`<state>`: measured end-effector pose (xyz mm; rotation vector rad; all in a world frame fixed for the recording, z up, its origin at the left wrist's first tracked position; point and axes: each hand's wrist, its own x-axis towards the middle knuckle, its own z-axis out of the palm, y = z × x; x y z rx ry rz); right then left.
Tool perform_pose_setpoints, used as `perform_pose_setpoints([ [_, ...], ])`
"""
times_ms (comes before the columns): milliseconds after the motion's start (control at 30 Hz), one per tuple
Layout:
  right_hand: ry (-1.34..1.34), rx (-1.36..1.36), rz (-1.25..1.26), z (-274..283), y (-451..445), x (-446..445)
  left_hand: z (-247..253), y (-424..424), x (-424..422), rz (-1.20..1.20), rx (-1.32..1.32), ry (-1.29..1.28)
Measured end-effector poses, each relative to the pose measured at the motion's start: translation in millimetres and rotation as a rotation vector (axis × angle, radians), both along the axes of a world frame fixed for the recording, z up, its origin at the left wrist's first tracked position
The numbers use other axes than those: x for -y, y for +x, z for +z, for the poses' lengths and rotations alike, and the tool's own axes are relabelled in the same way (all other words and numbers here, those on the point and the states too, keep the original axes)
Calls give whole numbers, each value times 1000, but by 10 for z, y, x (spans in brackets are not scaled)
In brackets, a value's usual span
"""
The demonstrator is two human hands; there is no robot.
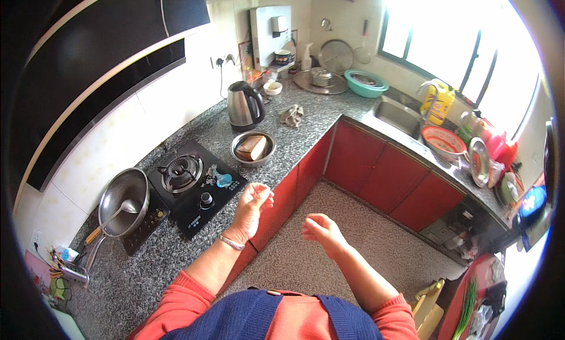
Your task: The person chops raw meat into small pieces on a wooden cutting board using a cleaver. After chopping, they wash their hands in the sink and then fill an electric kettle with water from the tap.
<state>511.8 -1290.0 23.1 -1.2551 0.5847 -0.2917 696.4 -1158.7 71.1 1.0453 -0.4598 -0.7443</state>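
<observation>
My left hand [254,207], with a bracelet at its wrist, is raised near the counter's front edge, its fingers curled and nothing plainly held. To its right, my right hand [321,233] hangs over the floor with bent fingers; whether it holds anything small cannot be told. Beyond my left hand, a steel bowl [236,142] holds a brown and pale block of food [252,148]. Beside the bowl is a black gas stove [178,203] with a blue item [223,180] lying on its surface. A wok [115,198] with a ladle [129,206] in it stands further left.
Behind the bowl stands an electric kettle [240,107], near a crumpled cloth [291,116]. A green basin [365,87] is beside the sink [397,115]. A red-rimmed basin [442,142] and yellow jug [437,102] stand past it. Green onions [467,311] lie at lower right.
</observation>
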Motion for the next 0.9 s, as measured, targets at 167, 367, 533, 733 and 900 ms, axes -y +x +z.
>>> perform_pose_setpoints([
  [167,153,-46,20,-317,1300,613,-251,930,408,136,211,167],
  [367,352,-135,11,-720,2652,1211,-635,1985,1049,248,499,360],
  [533,450,-272,81,-896,3246,1525,-839,2648,1409,236,891,505],
  [733,344,-316,166,-822,3426,1589,-924,2895,1622,221,1005,687],
  [900,459,-244,135,-623,3169,1931,-814,2849,2053,141,1095,674],
])
